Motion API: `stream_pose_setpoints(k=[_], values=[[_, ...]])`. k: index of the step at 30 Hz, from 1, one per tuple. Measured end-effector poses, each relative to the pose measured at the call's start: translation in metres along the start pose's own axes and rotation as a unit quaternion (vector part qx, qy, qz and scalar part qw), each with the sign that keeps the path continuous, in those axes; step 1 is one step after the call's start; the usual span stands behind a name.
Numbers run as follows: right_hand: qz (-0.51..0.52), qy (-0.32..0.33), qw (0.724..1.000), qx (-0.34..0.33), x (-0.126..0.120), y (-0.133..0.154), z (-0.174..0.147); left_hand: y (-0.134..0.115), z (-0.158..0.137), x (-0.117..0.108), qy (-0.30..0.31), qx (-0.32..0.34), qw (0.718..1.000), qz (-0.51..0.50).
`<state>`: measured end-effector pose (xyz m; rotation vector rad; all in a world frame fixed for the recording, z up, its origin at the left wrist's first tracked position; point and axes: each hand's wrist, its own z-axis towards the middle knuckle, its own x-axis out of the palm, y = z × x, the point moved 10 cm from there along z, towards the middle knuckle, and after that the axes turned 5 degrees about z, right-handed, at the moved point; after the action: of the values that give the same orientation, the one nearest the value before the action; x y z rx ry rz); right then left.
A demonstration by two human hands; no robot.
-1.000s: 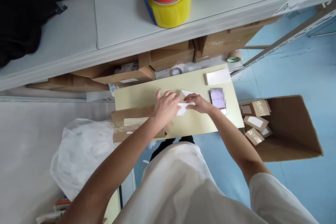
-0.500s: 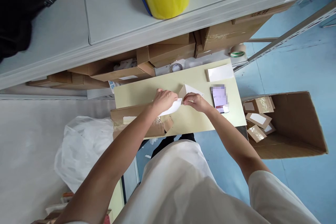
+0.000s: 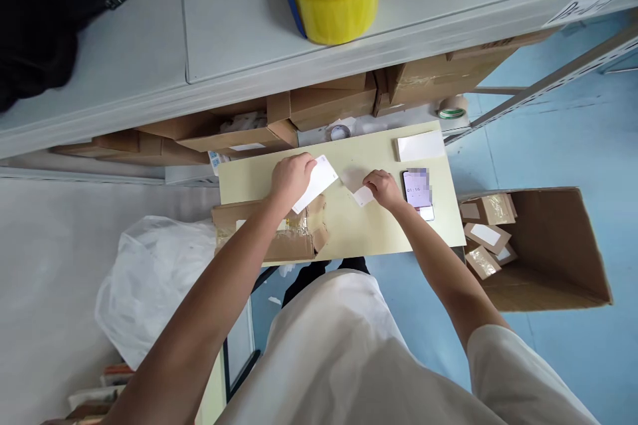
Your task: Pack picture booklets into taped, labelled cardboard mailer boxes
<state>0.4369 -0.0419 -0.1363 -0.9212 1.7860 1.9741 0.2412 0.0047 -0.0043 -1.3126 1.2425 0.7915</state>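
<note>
White card (image 3: 319, 180) pinched in the left hand's grip (image 3: 292, 178) jutted toward the phone (image 3: 417, 188), while the right hand (image 3: 384, 188) pinched a smaller slip (image 3: 363, 196).

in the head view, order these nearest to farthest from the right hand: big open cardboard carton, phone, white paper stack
From the right hand:
1. Phone: just right of the hand, on the table.
2. White paper stack: at the table's far right corner.
3. Open cardboard carton: farther right, beyond the table's edge.
</note>
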Motion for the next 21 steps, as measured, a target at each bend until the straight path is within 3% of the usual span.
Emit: stream_pose_setpoints(k=[2,4,7,9,12,14,17,19,21], values=[[-0.024,-0.036,0.998,0.046,-0.011,-0.011,0.004,0.013,-0.004,-0.005,-0.024,-0.035,0.993,-0.109],[-0.025,-0.079,0.994,0.064,-0.026,-0.008,0.006,0.024,-0.014,-0.002,-0.032,-0.078,0.966,-0.243],[0.029,-0.149,0.986,0.066,-0.051,0.022,-0.002,0.031,-0.036,0.009,-0.031,-0.130,0.900,-0.414],[0.136,-0.170,0.973,0.074,-0.059,0.051,-0.015,0.029,-0.052,0.011,-0.036,-0.144,0.864,-0.481],[0.357,-0.085,0.927,0.081,-0.038,0.108,-0.038,0.021,-0.076,0.006,-0.050,-0.144,0.822,-0.549],[0.426,-0.047,0.899,0.090,-0.024,0.143,-0.054,0.014,-0.094,0.004,-0.032,-0.140,0.781,-0.607],[0.437,-0.118,0.885,0.107,-0.024,0.168,-0.074,0.003,-0.128,0.004,0.035,-0.116,0.705,-0.698],[0.426,-0.166,0.884,0.097,-0.029,0.181,-0.083,0.000,-0.154,0.001,0.065,-0.090,0.694,-0.711],[0.381,-0.198,0.901,0.069,-0.035,0.199,-0.091,0.007,-0.178,-0.001,0.057,-0.078,0.714,-0.693]])
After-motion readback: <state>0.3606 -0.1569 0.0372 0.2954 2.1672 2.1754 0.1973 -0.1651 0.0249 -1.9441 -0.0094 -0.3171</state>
